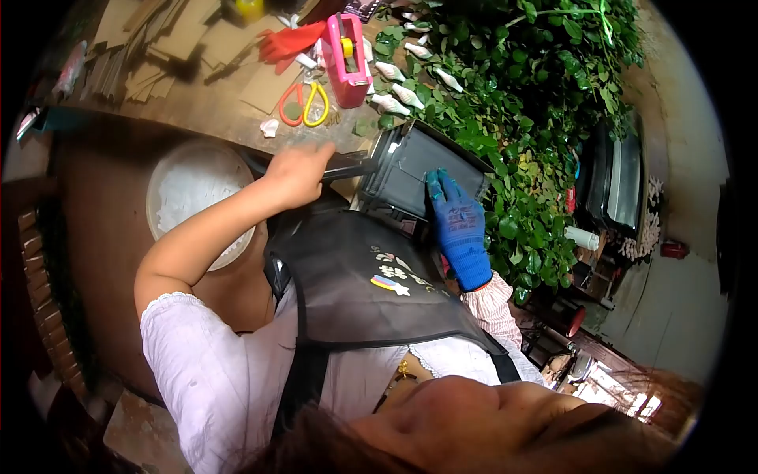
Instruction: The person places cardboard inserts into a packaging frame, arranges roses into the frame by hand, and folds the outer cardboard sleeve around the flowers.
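My left hand (296, 175) is bare, its fingers closed around a black bar (347, 169) beside a dark grey rectangular tray or panel (407, 178). On the right, my right hand (459, 217) wears a blue knitted glove with green-stained fingertips. Its fingers lie stretched out and slightly apart on the grey surface, with nothing gripped. A pink tape dispenser (347, 67) stands just beyond the tray, with red-and-yellow-handled scissors (304, 106) to its left. White netted flower buds (407, 96) lie close by.
Leafy green stems (521, 174) spread along the right. Cardboard pieces (170, 35) and a red glove (288, 46) lie on the table (229, 118). A round white-bottomed tub (201, 193) sits below at left. A black container (624, 178) stands at far right.
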`<state>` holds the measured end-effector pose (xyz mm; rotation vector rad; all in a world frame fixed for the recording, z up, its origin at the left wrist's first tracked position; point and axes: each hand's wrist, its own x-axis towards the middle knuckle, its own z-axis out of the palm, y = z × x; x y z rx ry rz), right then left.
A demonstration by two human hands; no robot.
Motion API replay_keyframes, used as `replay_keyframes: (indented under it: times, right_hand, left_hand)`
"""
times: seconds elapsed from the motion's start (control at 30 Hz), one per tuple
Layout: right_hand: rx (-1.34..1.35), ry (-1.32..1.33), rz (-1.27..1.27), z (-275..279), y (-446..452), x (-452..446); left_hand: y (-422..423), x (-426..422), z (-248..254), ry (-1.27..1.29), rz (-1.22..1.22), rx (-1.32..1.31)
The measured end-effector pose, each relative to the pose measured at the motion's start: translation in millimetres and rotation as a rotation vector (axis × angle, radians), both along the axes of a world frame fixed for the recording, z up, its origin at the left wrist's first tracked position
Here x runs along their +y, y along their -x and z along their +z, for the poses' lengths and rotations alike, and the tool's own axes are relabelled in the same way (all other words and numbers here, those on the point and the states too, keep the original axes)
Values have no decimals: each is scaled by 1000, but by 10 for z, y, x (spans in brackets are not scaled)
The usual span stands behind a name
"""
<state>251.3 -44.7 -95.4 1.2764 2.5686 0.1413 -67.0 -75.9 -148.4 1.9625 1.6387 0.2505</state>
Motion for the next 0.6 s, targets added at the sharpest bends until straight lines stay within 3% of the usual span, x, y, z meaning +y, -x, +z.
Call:
replay_keyframes:
  times: [0.13,0.23,0.4,0.5,0.6]
  right_hand:
    - [-39,-11,3,-36,-2,3]
    - [-29,-9,3,-21,1,3]
    - [-55,-48,17,7,46,-6]
    - [-36,-81,30,-11,44,-7]
    - [1,-104,46,-72,-2,-3]
  left_hand:
    - [-76,-150,-214,-582,-162,300]
    - [-183,-193,-237,-668,-261,277]
    - [-150,-25,-158,-605,-412,228]
    - [-96,199,-221,-376,-452,225]
    - [-13,233,-291,-416,-468,161]
